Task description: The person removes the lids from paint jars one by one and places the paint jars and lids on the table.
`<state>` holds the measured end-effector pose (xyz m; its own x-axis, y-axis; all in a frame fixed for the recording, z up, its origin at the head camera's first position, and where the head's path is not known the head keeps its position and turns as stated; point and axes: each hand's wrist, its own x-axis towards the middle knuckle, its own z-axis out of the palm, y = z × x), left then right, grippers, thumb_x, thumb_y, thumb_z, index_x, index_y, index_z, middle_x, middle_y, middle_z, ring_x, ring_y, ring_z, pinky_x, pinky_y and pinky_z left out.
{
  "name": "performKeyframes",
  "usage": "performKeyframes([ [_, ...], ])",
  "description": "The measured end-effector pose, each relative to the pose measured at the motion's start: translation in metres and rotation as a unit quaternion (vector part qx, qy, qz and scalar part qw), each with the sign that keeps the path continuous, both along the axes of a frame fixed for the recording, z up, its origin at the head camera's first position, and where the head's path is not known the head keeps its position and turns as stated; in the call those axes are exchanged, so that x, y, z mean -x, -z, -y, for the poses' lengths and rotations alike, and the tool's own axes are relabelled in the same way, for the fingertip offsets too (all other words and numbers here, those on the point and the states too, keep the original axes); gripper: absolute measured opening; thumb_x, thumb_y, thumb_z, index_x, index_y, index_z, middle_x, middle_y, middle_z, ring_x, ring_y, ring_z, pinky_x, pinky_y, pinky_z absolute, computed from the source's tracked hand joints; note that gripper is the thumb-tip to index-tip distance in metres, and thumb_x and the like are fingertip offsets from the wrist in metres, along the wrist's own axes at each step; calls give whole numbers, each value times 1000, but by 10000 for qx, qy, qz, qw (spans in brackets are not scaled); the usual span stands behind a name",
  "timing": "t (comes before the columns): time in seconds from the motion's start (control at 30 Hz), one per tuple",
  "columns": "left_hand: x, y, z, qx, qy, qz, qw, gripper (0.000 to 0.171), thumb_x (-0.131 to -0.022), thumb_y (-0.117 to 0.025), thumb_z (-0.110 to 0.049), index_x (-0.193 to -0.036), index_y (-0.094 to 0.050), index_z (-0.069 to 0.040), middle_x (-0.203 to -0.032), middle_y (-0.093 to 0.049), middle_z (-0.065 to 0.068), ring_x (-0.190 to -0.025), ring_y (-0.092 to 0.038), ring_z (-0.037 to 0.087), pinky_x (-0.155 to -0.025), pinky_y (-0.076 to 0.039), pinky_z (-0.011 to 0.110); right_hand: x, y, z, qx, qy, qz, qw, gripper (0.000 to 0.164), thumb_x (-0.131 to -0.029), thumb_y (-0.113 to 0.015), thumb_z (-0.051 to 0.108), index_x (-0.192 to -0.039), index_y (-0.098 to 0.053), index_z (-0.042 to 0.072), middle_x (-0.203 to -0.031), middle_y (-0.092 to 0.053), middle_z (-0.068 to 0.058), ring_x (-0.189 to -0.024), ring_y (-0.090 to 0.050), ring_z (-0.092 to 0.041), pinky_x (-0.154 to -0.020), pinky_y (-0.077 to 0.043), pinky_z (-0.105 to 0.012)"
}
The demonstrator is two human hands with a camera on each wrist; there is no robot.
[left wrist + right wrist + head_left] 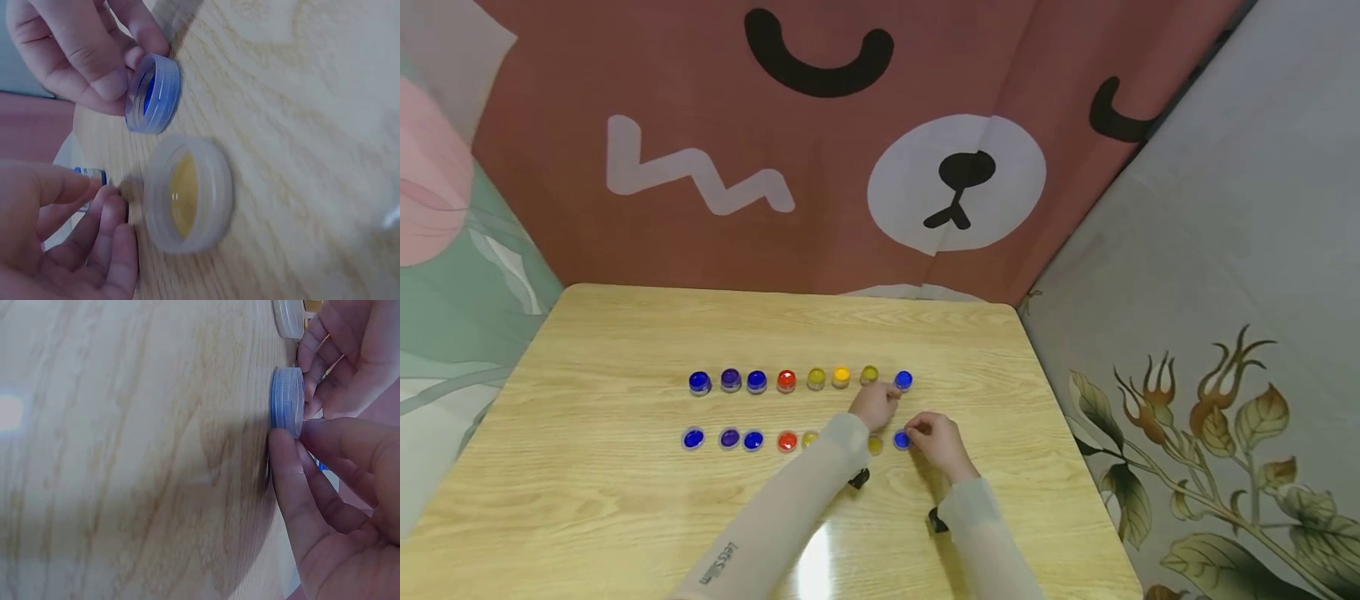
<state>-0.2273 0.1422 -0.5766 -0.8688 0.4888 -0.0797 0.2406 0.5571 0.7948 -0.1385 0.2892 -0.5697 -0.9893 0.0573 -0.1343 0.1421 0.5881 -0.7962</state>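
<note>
My left hand (875,406) reaches across to the far row, its fingertips at a small blue paint jar (903,380) that stands at that row's right end. In the left wrist view the thumb and fingers close in on this jar (94,176), partly hiding it. My right hand (942,442) pinches the rim of a round screw lid (289,397), clear at the edge and blue inside. That lid lies at the right end of the near row. Beside it is a yellow-centred lid (187,197), below my left wrist.
Several small jars, among them a red one (786,381) and an orange one (841,377), form the far row on the wooden table (625,517). Matching lids, such as a red one (787,441), line up in front. My left sleeve (805,492) covers part of that row.
</note>
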Motion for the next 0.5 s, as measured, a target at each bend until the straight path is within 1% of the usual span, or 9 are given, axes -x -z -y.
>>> performKeyframes([
  [0.07, 1, 0, 1, 48, 170, -102, 9998, 26, -98, -58, -3, -120, -72, -1, -124, -70, 13, -121, -62, 32, -105, -49, 43, 1, 0, -2, -28, 19, 37, 10000, 7, -95, -65, -2, -93, -72, 0, -90, -73, -9, -73, -68, -17, -63, -59, -29],
  [0.13, 1, -4, 4, 109, 304, -170, 9993, 26, -99, -58, -3, -120, -72, -1, -124, -70, 12, -121, -62, 31, -103, -50, 43, 1, -1, -5, -64, 27, 59, 10000, 7, -95, -65, -2, -94, -72, 0, -90, -73, -9, -74, -69, -18, -64, -60, -30],
  [0.2, -1, -9, 7, 243, 451, -181, 9985, 26, -101, -57, -5, -123, -71, -3, -126, -69, 11, -121, -62, 30, -103, -51, 42, -1, -2, -7, -100, 53, 105, 9999, 7, -96, -65, -2, -95, -71, 0, -91, -72, -9, -75, -69, -18, -64, -59, -31],
  [0.27, -4, -17, 12, 389, 582, -226, 9973, 27, -102, -56, -7, -125, -69, -4, -126, -69, 11, -120, -62, 29, -102, -51, 42, -4, -4, -9, -133, 96, 167, 9997, 7, -96, -64, -1, -96, -71, 1, -90, -71, -8, -75, -67, -18, -64, -59, -31],
  [0.33, -9, -27, 20, 511, 675, -350, 9958, 28, -103, -56, -9, -128, -67, -5, -128, -68, 10, -121, -62, 27, -103, -51, 41, -7, -5, -11, -159, 116, 231, 9995, 6, -96, -65, 0, -98, -71, 1, -90, -71, -7, -75, -66, -18, -64, -58, -31],
  [0.4, -16, -38, 32, 488, 702, -544, 9948, 29, -102, -57, -9, -129, -67, -5, -128, -67, 11, -121, -62, 29, -103, -51, 43, -10, -7, -13, -225, 118, 317, 9992, 6, -97, -65, 4, -100, -70, 2, -90, -70, -6, -77, -65, -18, -65, -57, -32],
  [0.5, -31, -55, 56, 457, 565, -786, 9943, 32, -102, -59, -13, -132, -65, -8, -133, -64, 12, -125, -58, 32, -103, -51, 47, -16, -9, -18, -470, 30, 365, 9982, 9, -97, -66, 8, -104, -69, 3, -94, -69, -5, -84, -65, -19, -70, -57, -35],
])
